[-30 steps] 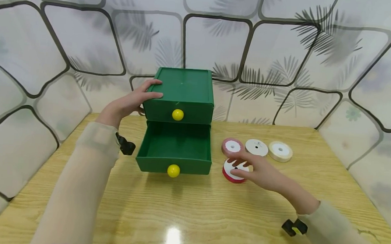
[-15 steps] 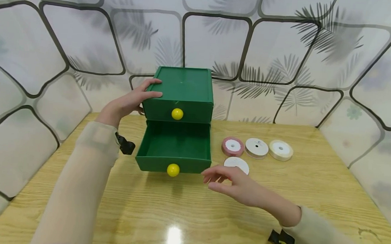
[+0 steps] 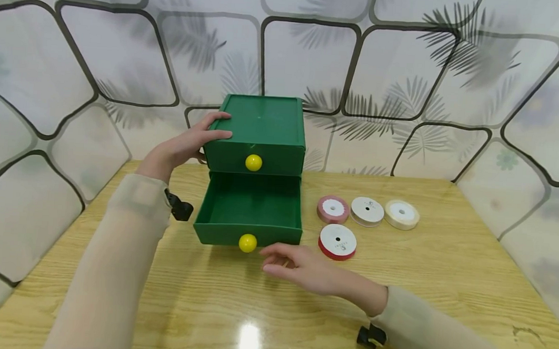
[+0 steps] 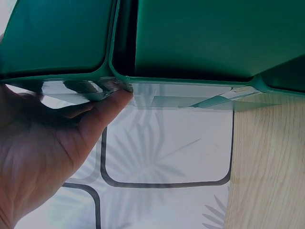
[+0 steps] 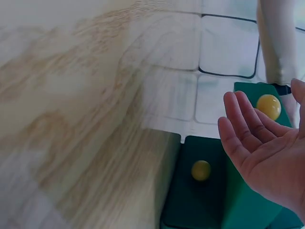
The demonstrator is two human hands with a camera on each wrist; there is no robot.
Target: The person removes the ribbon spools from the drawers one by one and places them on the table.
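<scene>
My left hand [image 3: 186, 146] rests on the top left edge of a green drawer cabinet [image 3: 265, 120], two digits lying over the top. In the left wrist view a digit [image 4: 107, 114] touches the cabinet's side. A drawer [image 3: 248, 236] below the top one is pulled out, with nothing in it. My right hand [image 3: 305, 270] hovers in front of that drawer, right of its yellow knob [image 3: 248, 243] and apart from it. Its fingers are relaxed, and the palm [image 5: 276, 162] holds nothing. Another yellow knob [image 5: 201, 170] shows in the right wrist view on a closed drawer front.
Right of the cabinet lie several ribbon spools on the wooden table [image 3: 183, 296]: pink [image 3: 333, 209], white [image 3: 366, 211], cream [image 3: 402, 214], and red-edged [image 3: 337, 241] nearer me. A patterned backdrop [image 3: 309, 60] stands behind and at both sides.
My right hand has moved left and slightly toward me, from over the red-edged ribbon spool to beside the pulled-out drawer's knob. The left hand has stayed on the cabinet.
</scene>
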